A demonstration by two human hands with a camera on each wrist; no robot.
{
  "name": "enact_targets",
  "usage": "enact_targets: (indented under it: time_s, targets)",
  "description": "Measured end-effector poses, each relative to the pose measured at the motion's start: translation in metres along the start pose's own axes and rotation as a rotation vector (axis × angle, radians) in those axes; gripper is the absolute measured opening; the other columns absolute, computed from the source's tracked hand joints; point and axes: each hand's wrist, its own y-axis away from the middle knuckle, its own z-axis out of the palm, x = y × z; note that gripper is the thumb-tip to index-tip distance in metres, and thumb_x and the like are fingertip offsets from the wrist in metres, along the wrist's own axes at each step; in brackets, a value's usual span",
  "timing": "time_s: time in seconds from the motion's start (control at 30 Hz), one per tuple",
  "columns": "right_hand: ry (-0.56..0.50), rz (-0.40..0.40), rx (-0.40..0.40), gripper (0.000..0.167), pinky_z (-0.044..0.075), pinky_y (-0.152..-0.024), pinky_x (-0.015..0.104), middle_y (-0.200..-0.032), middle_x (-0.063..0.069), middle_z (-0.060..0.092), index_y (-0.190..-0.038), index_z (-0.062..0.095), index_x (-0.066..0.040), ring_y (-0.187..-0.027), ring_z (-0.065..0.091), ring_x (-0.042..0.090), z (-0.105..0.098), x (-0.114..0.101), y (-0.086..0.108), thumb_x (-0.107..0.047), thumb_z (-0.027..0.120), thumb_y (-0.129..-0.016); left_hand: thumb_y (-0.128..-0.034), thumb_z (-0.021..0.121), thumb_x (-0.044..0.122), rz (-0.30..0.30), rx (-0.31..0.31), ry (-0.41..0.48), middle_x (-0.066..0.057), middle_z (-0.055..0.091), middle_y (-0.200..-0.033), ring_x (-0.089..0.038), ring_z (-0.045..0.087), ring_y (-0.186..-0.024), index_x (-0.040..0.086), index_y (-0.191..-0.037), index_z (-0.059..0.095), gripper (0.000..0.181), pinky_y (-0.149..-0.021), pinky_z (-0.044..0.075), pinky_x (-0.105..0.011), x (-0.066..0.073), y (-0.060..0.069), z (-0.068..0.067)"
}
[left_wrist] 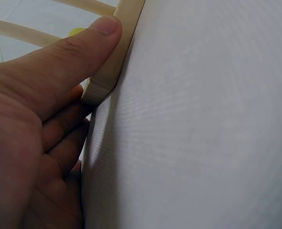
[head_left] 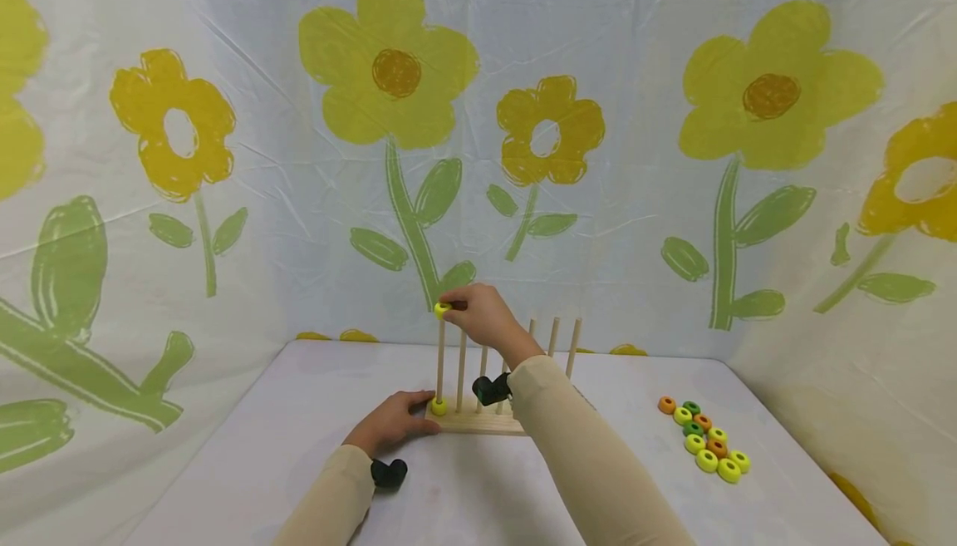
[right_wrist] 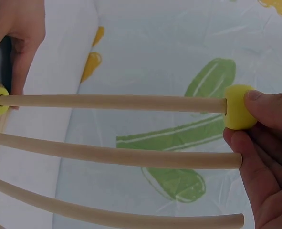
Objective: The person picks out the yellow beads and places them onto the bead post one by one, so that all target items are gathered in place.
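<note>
A wooden peg stand (head_left: 478,424) with a row of upright pegs is on the white table. My left hand (head_left: 390,423) grips the left end of its base (left_wrist: 123,45), thumb along the front edge and fingers behind. At the top of the leftmost peg (right_wrist: 117,102), my right hand (head_left: 484,315) pinches a yellow bead (right_wrist: 239,107) between thumb and fingers. The peg's tip is inside the bead's hole. Another yellow bead (head_left: 439,406) sits at the foot of that same peg. My right forearm hides part of the stand's right side.
Loose yellow, orange and green beads (head_left: 706,460) lie in a cluster on the table's right side. A white cloth (head_left: 628,155) printed with flowers hangs behind and at the sides. Black wrist-camera mounts (head_left: 491,390) are on both wrists.
</note>
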Motion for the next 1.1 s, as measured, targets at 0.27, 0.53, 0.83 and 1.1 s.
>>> enact_targets:
  time_s: [0.27,0.53,0.83,1.1]
  targets:
    - [0.021,0.003,-0.015,0.031,0.054,-0.094,0.036,-0.121,0.006,0.068,-0.124,0.066,-0.01,-0.112,0.064,0.02,0.0,-0.001,0.001,-0.018,0.063,-0.094,-0.0746,0.077,0.053,0.002,-0.016,0.002,-0.011,0.048,-0.147,-0.039,0.036,-0.14,0.021,-0.141,0.052,0.078,-0.112,0.03,-0.06,-0.001,0.0,0.003]
    - [0.031,-0.013,-0.009,0.029,0.052,-0.097,0.038,-0.126,0.01,0.066,-0.124,0.066,-0.012,-0.115,0.062,0.022,-0.001,0.004,0.004,-0.017,0.062,-0.095,-0.0764,0.077,0.05,0.02,-0.013,-0.005,-0.012,0.049,-0.147,-0.038,0.038,-0.14,0.015,-0.142,0.051,0.079,-0.112,0.031,-0.059,0.0,-0.001,0.003]
    - [0.03,-0.052,0.015,0.029,0.054,-0.095,0.035,-0.126,0.006,0.066,-0.124,0.067,-0.014,-0.114,0.064,0.021,-0.002,0.006,0.01,-0.017,0.061,-0.096,-0.0761,0.076,0.054,0.031,-0.016,-0.019,-0.011,0.049,-0.147,-0.037,0.038,-0.14,0.014,-0.143,0.05,0.082,-0.112,0.031,-0.058,-0.004,0.001,0.005]
    - [-0.012,-0.086,0.061,0.03,0.056,-0.091,0.033,-0.128,0.004,0.064,-0.125,0.066,-0.014,-0.113,0.065,0.023,-0.013,0.008,0.02,-0.014,0.062,-0.095,-0.08,0.074,0.049,0.072,-0.012,-0.012,-0.012,0.047,-0.148,-0.038,0.037,-0.14,0.014,-0.143,0.049,0.077,-0.111,0.032,-0.059,-0.003,0.004,0.0]
